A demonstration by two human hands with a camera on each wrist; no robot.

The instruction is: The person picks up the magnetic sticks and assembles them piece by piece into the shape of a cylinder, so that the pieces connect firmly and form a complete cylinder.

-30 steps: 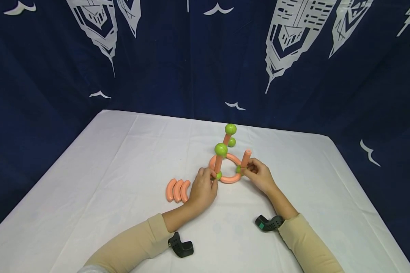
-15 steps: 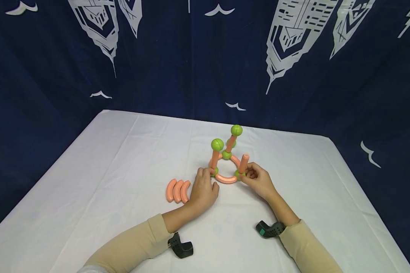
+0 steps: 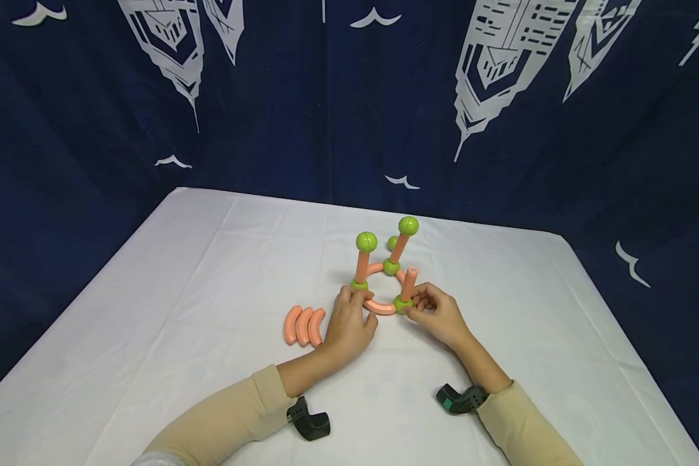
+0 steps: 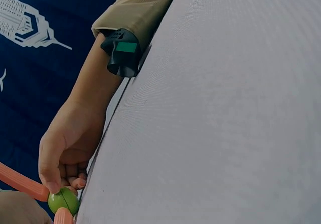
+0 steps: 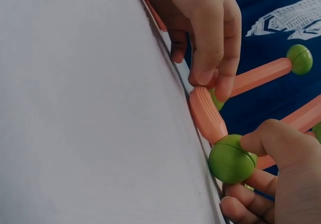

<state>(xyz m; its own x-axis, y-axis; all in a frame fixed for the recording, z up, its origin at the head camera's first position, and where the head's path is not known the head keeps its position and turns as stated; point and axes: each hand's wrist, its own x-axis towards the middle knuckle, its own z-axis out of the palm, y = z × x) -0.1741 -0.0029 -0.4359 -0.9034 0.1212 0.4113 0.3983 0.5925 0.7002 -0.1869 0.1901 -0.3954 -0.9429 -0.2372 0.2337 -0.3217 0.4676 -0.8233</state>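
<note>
The toy frame (image 3: 384, 285) stands on the white table (image 3: 151, 336), a little past the centre. It is a flat ring of orange curved pieces joined by green balls, with three orange rods standing up from the balls.

The left hand (image 3: 349, 320) is at 8 o'clock of the ring. Its thumb and fingers pinch the left ball (image 3: 359, 285) and the end of the near arc (image 5: 206, 114); the right wrist view shows the fingertips closed on this joint. The rod (image 3: 362, 265) on this ball rises nearly upright and has a green ball (image 3: 366, 241) on top.

The right hand (image 3: 437, 314) is at 4 o'clock of the ring. Its fingers are curled around the near ball (image 3: 403, 303), which shows large in the right wrist view (image 5: 231, 158). A short rod (image 3: 409, 283) stands on this ball, with no ball on top.

At 12 o'clock of the ring, a third rod (image 3: 400, 247) leans to the right and carries a ball (image 3: 408, 226). Another small green ball (image 3: 392, 243) lies just behind it.

Three loose arcs (image 3: 303, 325) lie side by side at 9 o'clock of the left hand, close to it but not touching.

Both sleeves (image 3: 233, 414) are beige, and each wrist wears a black camera (image 3: 309, 419). A dark blue curtain (image 3: 326, 97) with white prints hangs behind the table.
</note>
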